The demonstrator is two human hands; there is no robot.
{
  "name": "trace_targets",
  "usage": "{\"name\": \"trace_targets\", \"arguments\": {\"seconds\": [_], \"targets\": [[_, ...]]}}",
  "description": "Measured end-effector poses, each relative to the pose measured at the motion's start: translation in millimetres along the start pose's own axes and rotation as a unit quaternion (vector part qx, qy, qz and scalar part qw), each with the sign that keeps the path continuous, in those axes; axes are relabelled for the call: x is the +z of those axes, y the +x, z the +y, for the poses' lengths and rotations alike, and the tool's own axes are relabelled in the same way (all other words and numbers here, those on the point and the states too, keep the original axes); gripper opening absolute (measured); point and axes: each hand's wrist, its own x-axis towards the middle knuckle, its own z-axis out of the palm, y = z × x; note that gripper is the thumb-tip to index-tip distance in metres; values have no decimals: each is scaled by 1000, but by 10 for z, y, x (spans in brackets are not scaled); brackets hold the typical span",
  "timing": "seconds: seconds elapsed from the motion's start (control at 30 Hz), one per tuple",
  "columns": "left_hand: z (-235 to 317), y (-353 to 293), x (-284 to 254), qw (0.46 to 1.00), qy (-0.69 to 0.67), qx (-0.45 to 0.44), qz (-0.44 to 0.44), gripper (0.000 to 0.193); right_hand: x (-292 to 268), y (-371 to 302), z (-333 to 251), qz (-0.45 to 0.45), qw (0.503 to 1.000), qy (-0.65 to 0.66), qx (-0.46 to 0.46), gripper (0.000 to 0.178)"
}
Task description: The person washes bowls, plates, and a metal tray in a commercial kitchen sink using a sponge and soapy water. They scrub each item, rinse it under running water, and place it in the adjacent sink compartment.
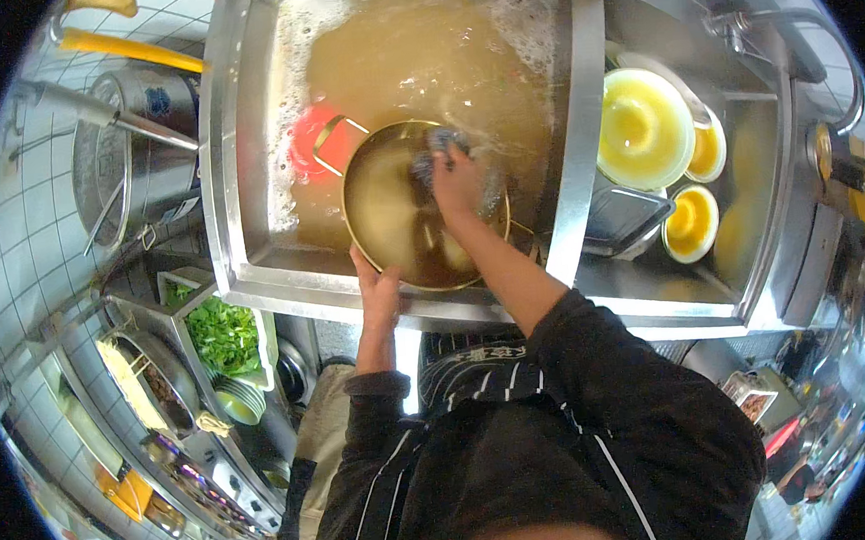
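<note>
A round, brass-coloured metal pot [383, 208] with loop handles sits tilted in the sink basin, its inside facing up. My left hand [377, 289] grips the pot's near-left rim. Reaching inside, my right hand [457, 183] presses a dark grey scouring pad [448, 142] against the far-right part of the pot's inner wall. Motion slightly smears the pad and the fingers around it. Cloudy brown water [417, 50] with foam along its edges surrounds the pot. Something red [312, 158] lies in the water behind the pot's left handle.
In the right-hand basin are a large yellowish bowl [643, 130], a smaller bowl [691, 224] and a dark rectangular container [622, 219]. A curved faucet [806, 18] rises beyond them. To the left stand a large metal pot [133, 150] and a bin of leafy greens [224, 335].
</note>
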Motion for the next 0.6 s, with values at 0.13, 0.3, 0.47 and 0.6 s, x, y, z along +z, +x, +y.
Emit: {"name": "trace_targets", "arguments": {"seconds": [0.13,0.3,0.47,0.6], "targets": [[2,-15,36,1000,8,15,-17,76,135,24,-191,112,980,89,140,36],[-18,25,5,998,65,7,-21,80,200,-98,-580,-170,953,244,-63,30],[-54,88,-67,998,48,3,-29,76,-11,-414,-509,-333,877,214,-274,30],[-47,97,-96,997,65,29,-41,77,183,-13,-541,-180,936,235,-190,27]]}}
